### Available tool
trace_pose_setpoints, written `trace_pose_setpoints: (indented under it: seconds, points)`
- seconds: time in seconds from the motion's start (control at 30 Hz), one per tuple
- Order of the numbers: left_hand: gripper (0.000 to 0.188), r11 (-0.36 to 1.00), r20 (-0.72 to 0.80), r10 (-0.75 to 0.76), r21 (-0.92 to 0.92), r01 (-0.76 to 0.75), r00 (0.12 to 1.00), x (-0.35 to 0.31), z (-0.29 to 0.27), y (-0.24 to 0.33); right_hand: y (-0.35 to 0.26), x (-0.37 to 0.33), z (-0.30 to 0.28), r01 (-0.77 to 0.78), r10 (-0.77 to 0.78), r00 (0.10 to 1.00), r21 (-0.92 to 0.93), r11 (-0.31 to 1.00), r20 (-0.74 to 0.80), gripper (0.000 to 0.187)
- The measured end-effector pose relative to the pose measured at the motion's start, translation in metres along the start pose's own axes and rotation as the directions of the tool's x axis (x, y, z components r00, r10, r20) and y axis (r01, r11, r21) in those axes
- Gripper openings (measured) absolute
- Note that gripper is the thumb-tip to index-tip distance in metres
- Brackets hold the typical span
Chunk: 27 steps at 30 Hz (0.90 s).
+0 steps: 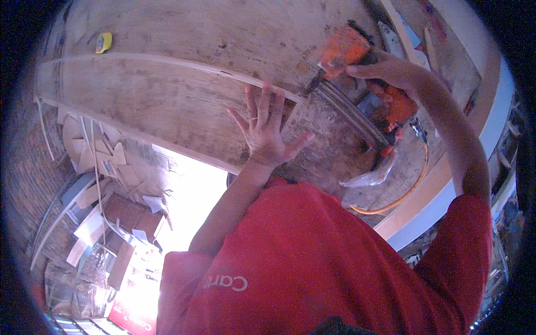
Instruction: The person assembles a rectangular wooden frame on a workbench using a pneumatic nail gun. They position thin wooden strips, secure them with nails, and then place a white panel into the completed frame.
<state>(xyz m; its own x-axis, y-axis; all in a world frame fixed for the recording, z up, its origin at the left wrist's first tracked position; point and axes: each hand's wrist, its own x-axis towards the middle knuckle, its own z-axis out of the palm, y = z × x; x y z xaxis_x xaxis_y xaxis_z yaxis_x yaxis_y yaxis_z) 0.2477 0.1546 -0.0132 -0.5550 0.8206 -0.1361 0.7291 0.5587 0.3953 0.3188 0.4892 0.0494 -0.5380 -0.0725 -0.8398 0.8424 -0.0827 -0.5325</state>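
Observation:
An orange nail gun (343, 50) with a long grey metal magazine (352, 109) is in my right hand (391, 72), whose fingers wrap around its body. Its nose end sits close to the right end of a thin wooden strip (223, 71), though I cannot tell whether it touches. My left hand (268, 131) lies palm down with fingers spread over a wooden frame or panel (167, 106), the fingertips at the strip near its right end. A ring shows on one finger. An orange air hose (421, 176) curves away from the gun's lower end.
A yellow tape measure (103, 43) rests on the worktable (184, 28) at the far left. Clear plastic wrap (371, 176) lies beside the gun. Wood offcuts (95, 148) are piled on the floor at left. Long boards (441, 195) and tools lie at right.

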Motion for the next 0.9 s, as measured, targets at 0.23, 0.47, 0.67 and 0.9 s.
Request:
trace_pose_setpoints:
  seconds: [0.23, 0.47, 0.67, 0.9]
  points:
    - [0.118, 1.000, 0.027, 0.017, -0.001, -0.017, 1.000, -0.002, 0.009, 0.001, 0.049, -0.104, 0.027, 0.206, 0.076, 0.763, 0.354, 0.912, -0.641, 0.038]
    - [0.105, 0.999, -0.138, 0.051, 0.009, -0.050, 0.989, -0.026, -0.013, -0.004, 0.221, -0.224, 0.017, 0.350, 0.047, 0.474, 0.237, 0.906, -0.879, 0.041]
    - [0.067, 1.000, -0.515, 0.012, 0.012, -0.006, 0.857, -0.075, -0.062, -0.083, 0.359, -0.148, -0.004, -0.181, -0.395, -0.163, -0.366, 0.913, -0.904, 0.060]
    - [0.046, 0.973, -0.549, -0.230, -0.140, 0.184, 0.803, -0.103, -0.098, -0.195, 0.232, -0.119, 0.109, -0.159, -0.351, -0.020, -0.344, 0.925, -0.936, 0.061]
